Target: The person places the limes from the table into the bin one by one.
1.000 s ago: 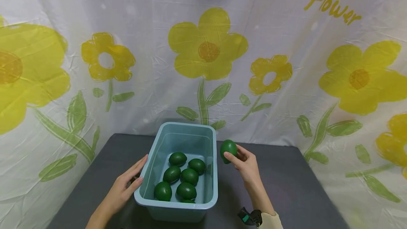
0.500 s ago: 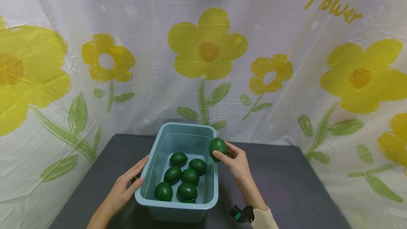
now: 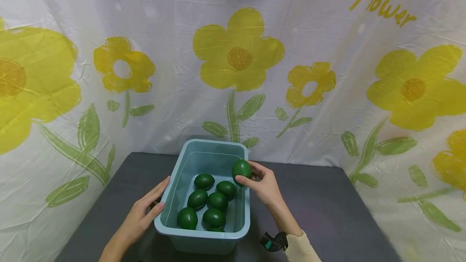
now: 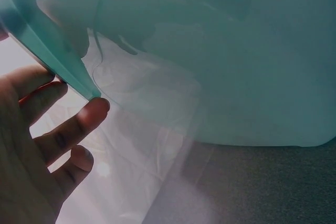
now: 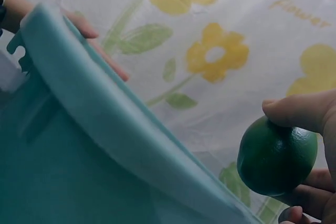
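Observation:
A light blue plastic tub [image 3: 209,234] stands on the dark table, several dark green limes [image 3: 217,202] lying on its floor. My right hand [image 3: 263,183] pinches another lime [image 3: 242,169] between thumb and fingers, over the tub's right rim near the far end. In the right wrist view this lime [image 5: 276,156] is smooth and shiny, held apart from the tub wall. My left hand [image 3: 140,213] rests along the left rim from outside. Its extended fingertips touch the edge of the tub [image 4: 68,59] in the left wrist view.
The dark grey tabletop [image 3: 309,205] spreads on both sides of the tub. A white curtain [image 3: 174,104] printed with yellow flowers hangs behind and at the sides. A black wrist device [image 3: 274,241] is on the right wrist.
My right hand has carried the lime leftward, from beside the tub to over its right rim. The left hand and the limes inside have stayed put.

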